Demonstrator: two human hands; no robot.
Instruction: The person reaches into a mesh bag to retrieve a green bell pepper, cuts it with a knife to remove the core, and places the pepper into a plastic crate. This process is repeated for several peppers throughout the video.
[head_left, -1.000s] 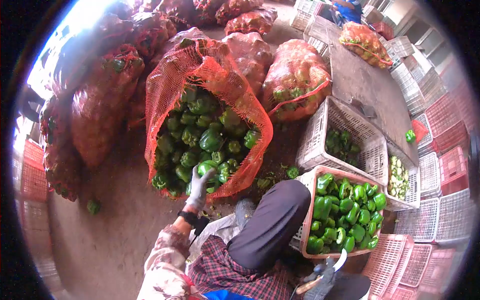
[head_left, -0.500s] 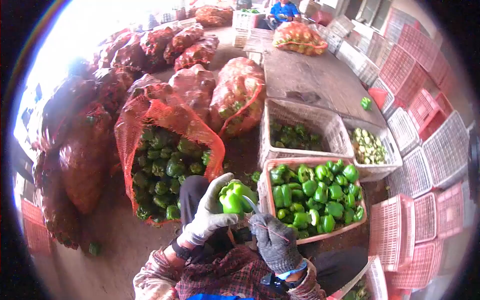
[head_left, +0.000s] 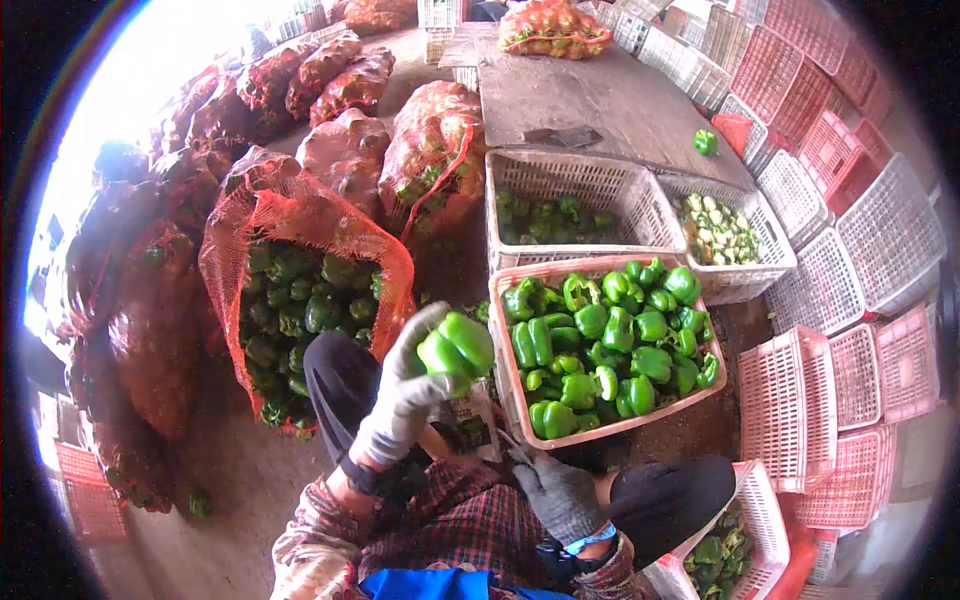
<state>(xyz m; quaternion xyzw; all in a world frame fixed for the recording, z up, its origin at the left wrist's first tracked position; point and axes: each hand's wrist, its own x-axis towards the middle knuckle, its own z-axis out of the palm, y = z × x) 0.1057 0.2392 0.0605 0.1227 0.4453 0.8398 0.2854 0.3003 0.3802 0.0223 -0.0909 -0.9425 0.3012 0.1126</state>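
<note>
My left hand point(head_left: 405, 385), in a light glove, holds up a green pepper point(head_left: 456, 346) just left of the pink crate point(head_left: 508, 375) full of green peppers. Lower down, my right hand point(head_left: 560, 492), in a dark grey glove, is closed around a thin tool whose tip shows near its fingers; most of the tool is hidden. An open red mesh sack point(head_left: 388, 262) of darker green peppers leans by my left knee.
Behind the pink crate stand a white crate with a few peppers point(head_left: 590, 245) and another with pale cut pieces point(head_left: 745, 278). Full sacks point(head_left: 160, 330) fill the left; stacked crates point(head_left: 790, 410) line the right. A wooden board point(head_left: 590, 110) lies beyond.
The view has tilted downward. My right hand has moved down and away from the pepper, which my left hand still holds, now turned with its smooth side showing.
</note>
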